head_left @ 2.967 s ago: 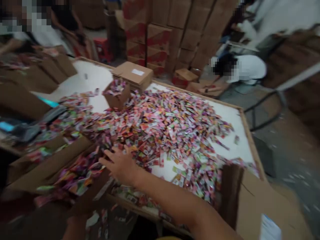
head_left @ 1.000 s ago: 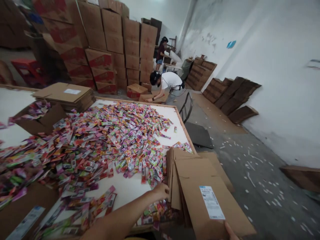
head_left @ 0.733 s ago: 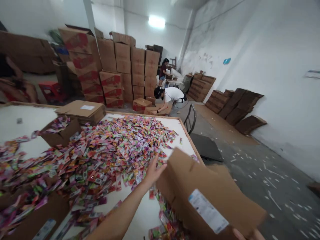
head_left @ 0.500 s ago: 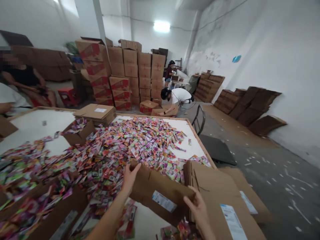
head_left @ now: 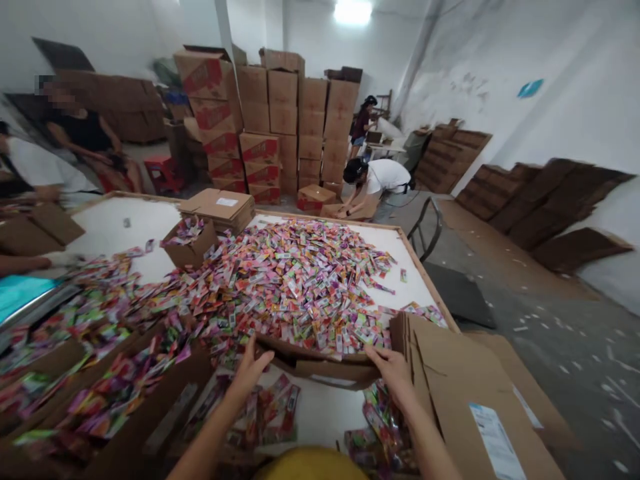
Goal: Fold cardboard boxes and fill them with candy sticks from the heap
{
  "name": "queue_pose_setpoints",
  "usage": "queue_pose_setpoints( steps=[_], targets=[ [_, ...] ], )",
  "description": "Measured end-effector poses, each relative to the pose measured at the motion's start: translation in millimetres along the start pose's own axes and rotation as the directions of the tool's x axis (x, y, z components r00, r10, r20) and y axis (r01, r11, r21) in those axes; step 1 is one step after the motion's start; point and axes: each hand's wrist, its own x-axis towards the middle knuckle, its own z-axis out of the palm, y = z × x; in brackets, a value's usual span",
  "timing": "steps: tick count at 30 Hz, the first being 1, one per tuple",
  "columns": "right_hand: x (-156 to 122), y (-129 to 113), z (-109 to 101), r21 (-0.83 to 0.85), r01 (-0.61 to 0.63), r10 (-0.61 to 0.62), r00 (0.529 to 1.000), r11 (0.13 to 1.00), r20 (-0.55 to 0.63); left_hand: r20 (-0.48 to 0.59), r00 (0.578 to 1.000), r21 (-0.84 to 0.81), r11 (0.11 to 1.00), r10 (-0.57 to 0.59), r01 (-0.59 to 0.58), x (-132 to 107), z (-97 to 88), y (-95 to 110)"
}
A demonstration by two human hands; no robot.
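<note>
1. Here, left hand: thumb and fingers pinch the left end of a brown, partly folded cardboard carton.
2. Right hand: thumb and fingers pinch the right end of the same carton. Exact fingertip contact on its far side cannot be told.
3. Carton position: spans the gap between both hands, long side crosswise to the wearer, above the near part of a white tabletop with a wooden edge. A pale label shows on its near face, partly hidden in a fold.
4. Just beyond the carton: a broad heap of small, shiny, multicoloured flat packets, mostly pink, purple, orange and green. More packets lie near both forearms.
5. Right of the right hand: upright, flattened brown cardboard cartons, leaning together, with a white printed label on one.
6. Left of the left hand: a long brown open carton filled with packets.
7. Farther across the table: a small brown open box holding packets, beside a flat pile of folded cardboard.
8. Beyond the table: a co-worker in a white shirt, bent over a carton; behind, tall stacks of brown-and-red cartons.
</note>
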Motion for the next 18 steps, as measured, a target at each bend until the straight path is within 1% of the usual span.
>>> queue_pose_setpoints(
  steps=[2,3,4,5,7,8,9,10,11,12,13,14,15,16,17,18],
  targets=[
    [1,2,1,-0.246,0.083,-0.053,0.99,0.966,0.128,0.15,0.989,0.023,1.0,0.006,-0.009,-3,-12.0,-12],
    [-1,3,3,-0.342,0.132,-0.073,0.981,0.93,0.179,0.202,0.979,0.03,0.999,0.024,-0.031,-3,-15.8,-16],
    [-4,5,5,-0.398,0.179,-0.09,0.968,0.9,0.233,0.218,0.975,0.041,0.998,0.047,-0.057,-3,-18.0,-19],
    [-9,5,7,-0.405,0.22,-0.102,0.951,0.887,0.293,0.191,0.98,0.06,0.995,0.062,-0.075,-3,-18.5,-19],
    [-23,5,9,-0.319,0.278,-0.124,0.895,0.906,0.428,0.046,0.996,0.119,0.99,0.075,-0.08,-2,-15.8,-14],
    [-31,3,8,-0.272,0.294,-0.133,0.863,0.916,0.487,-0.022,0.996,0.15,0.985,0.086,-0.082,-1,-13.1,-10],
    [-39,0,6,-0.254,0.319,-0.148,0.84,0.913,0.522,-0.063,0.994,0.179,0.981,0.094,-0.082,1,-9.8,-5],
    [-44,-4,4,-0.28,0.356,-0.168,0.834,0.892,0.525,-0.075,0.992,0.199,0.977,0.097,-0.08,2,-6.2,-1],
    [-48,-10,1,-0.35,0.401,-0.191,0.842,0.847,0.504,-0.067,0.993,0.208,0.975,0.095,-0.079,4,-2.3,3],
    [-48,-17,-2,-0.449,0.434,-0.214,0.862,0.781,0.46,-0.043,0.995,0.211,0.974,0.091,-0.08,5,2.0,5],
    [-45,-24,-5,-0.561,0.428,-0.234,0.893,0.709,0.385,0.003,0.996,0.214,0.973,0.089,-0.088,4,6.5,6],
    [-40,-30,-8,-0.663,0.377,-0.253,0.926,0.647,0.28,0.083,0.992,0.217,0.969,0.099,-0.115,3,11.1,7],
    [-32,-36,-10,-0.741,0.288,-0.265,0.952,0.607,0.153,0.199,0.972,0.216,0.962,0.124,-0.167,1,15.8,7],
    [-23,-41,-12,-0.784,0.185,-0.267,0.963,0.593,0.026,0.331,0.931,0.205,0.951,0.155,-0.231,-1,20.4,7],
    [-14,-44,-14,-0.793,0.104,-0.26,0.963,0.6,-0.071,0.449,0.876,0.189,0.94,0.176,-0.286,-4,24.7,7],
    [-5,-45,-16,-0.775,0.061,-0.239,0.964,0.629,-0.118,0.531,0.828,0.172,0.934,0.18,-0.313,-5,28.9,8]
  ],
)
